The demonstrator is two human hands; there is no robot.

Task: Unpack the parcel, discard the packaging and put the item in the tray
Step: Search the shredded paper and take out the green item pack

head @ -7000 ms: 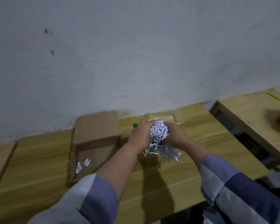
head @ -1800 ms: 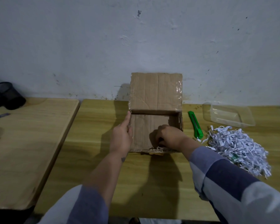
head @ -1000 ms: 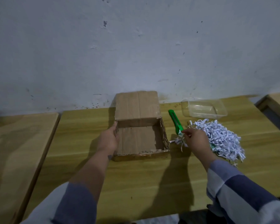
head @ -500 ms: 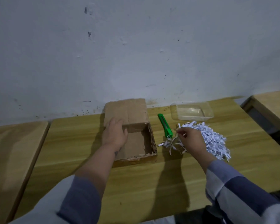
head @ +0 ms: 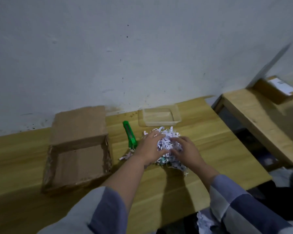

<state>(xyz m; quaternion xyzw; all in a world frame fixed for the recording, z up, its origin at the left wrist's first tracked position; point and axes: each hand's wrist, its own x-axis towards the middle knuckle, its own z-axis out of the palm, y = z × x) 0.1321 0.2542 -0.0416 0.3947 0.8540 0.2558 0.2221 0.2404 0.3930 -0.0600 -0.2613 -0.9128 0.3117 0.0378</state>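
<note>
An open cardboard box lies on the wooden table with its flap up and nothing visible inside. To its right sits a pile of white shredded paper. My left hand presses on the pile's left side and my right hand on its right side, both cupped around the shreds. Something teal shows among the shreds at the pile's near edge. A clear plastic tray stands behind the pile, near the wall.
A green utility knife lies between the box and the pile. A second wooden table stands to the right across a gap, with a labelled cardboard parcel on it. More shredded paper lies below the table's near edge.
My left hand has left the box and moved right onto the shredded paper. My right hand has shifted further onto the pile, so both hands now gather it.
</note>
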